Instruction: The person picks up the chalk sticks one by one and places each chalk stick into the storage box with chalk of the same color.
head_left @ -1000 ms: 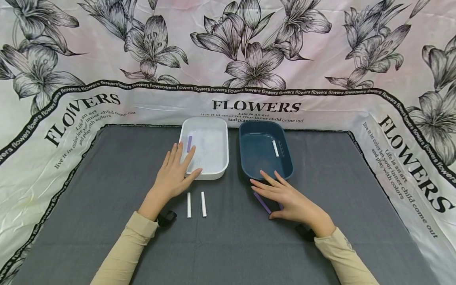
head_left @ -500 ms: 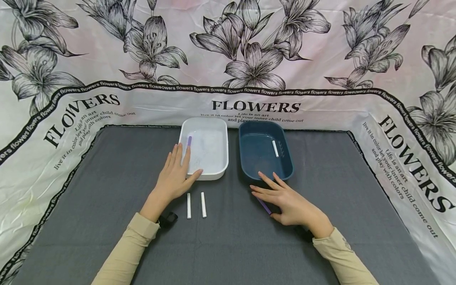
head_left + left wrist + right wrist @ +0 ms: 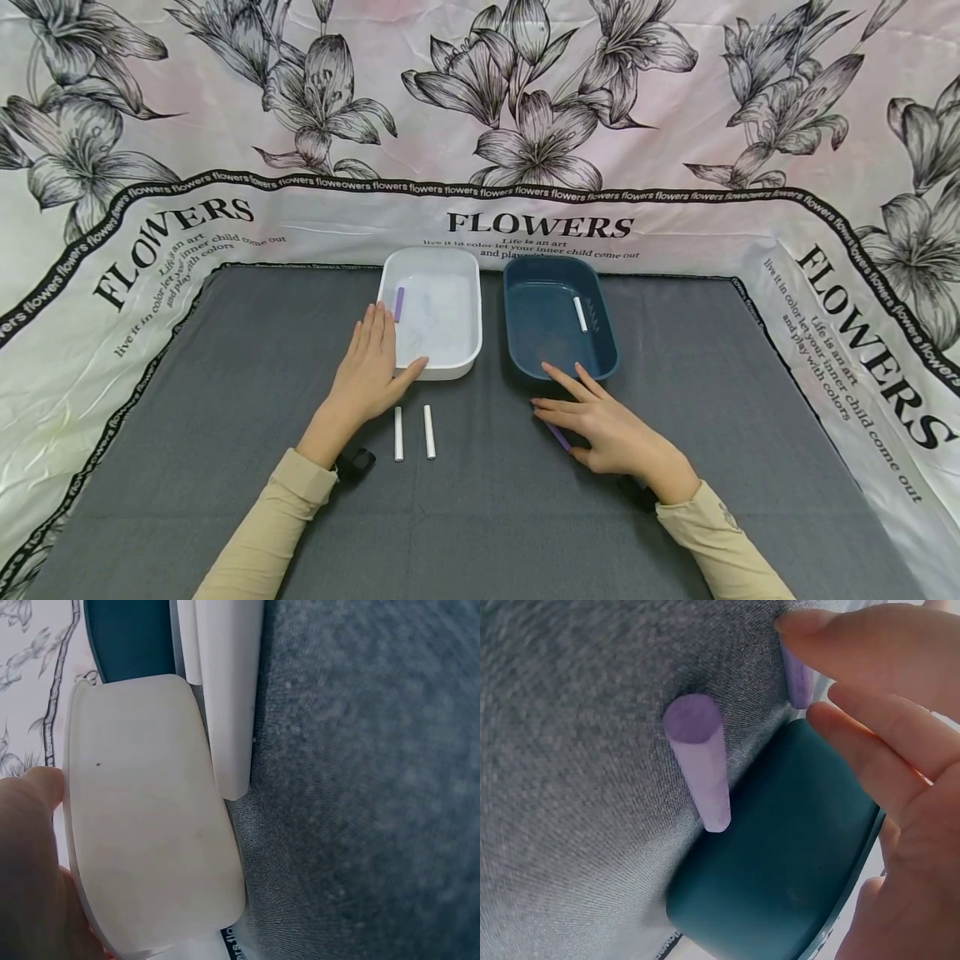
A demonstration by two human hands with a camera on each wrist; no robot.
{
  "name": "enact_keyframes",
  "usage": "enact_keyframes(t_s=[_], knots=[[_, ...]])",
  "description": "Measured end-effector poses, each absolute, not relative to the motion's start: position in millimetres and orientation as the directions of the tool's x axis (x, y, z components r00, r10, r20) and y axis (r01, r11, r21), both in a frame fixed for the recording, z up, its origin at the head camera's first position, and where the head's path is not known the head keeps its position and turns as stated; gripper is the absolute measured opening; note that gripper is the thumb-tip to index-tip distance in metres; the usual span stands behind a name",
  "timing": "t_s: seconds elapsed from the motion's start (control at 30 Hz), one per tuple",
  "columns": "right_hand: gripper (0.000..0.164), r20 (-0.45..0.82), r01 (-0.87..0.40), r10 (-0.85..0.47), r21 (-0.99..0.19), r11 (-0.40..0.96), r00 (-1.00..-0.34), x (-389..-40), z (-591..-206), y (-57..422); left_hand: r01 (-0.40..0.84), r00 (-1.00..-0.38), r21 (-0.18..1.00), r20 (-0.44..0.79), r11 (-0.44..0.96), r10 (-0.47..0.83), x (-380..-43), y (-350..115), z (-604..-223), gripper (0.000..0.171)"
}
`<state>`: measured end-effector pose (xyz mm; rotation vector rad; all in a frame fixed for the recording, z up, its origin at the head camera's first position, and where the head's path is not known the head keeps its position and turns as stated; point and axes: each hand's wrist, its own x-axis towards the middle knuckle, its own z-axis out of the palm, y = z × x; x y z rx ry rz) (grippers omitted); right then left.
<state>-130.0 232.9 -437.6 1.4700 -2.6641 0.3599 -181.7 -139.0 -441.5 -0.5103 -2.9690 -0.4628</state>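
Observation:
My left hand [image 3: 363,371] lies with straight fingers along the left side of a white plastic tub [image 3: 450,367], its thumb at the near rim. Inside that tub is a purple chalk stick [image 3: 399,305]. My right hand [image 3: 611,429] is spread low over the cloth, just before a dark teal tub [image 3: 517,354]. Its thumb tip is at one end of a purple chalk stick [image 3: 799,679], the other fingers close to the far end; firm contact cannot be made out. Another purple chalk stick [image 3: 705,776] lies on the cloth under this hand, hidden in the head view.
Two white chalk sticks [image 3: 398,433] lie side by side in front of the white tub. A shorter-looking white chalk stick [image 3: 580,314] is inside the teal tub. Grey cloth [image 3: 480,525] covers the table, with a flower-printed border [image 3: 540,225] behind.
My right fingers have come down and closer to the purple chalk, covering its far end. My left fingers have drawn together along the white tub. The chalk sticks stay in place.

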Motion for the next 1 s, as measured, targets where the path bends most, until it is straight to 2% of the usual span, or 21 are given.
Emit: enact_keyframes(t_s=[0.2, 0.4, 0.73, 1.0], knots=[[0.071, 0.172, -0.838, -0.821, -0.15, 0.525, -0.545, -129.4, -437.3, 230.0, 0.337, -0.941, 0.281, 0.14, 0.899, 0.309, -181.8, -139.3, -441.5, 0.098], [0.067, 0.163, -0.836, -0.82, -0.151, 0.528, -0.548, -130.1, -435.0, 228.7, 0.342, -0.939, 0.28, 0.15, 0.897, 0.311, -182.0, -139.3, -442.2, 0.098], [0.066, 0.159, -0.826, -0.813, -0.192, 0.531, -0.56, -131.4, -428.4, 230.8, 0.342, -0.938, 0.278, 0.156, 0.898, 0.309, -182.0, -138.9, -442.4, 0.097], [0.072, 0.181, -0.824, -0.811, -0.245, 0.51, -0.556, -131.1, -423.4, 230.3, 0.341, -0.938, 0.276, 0.159, 0.898, 0.308, -182.1, -138.0, -443.9, 0.097]])
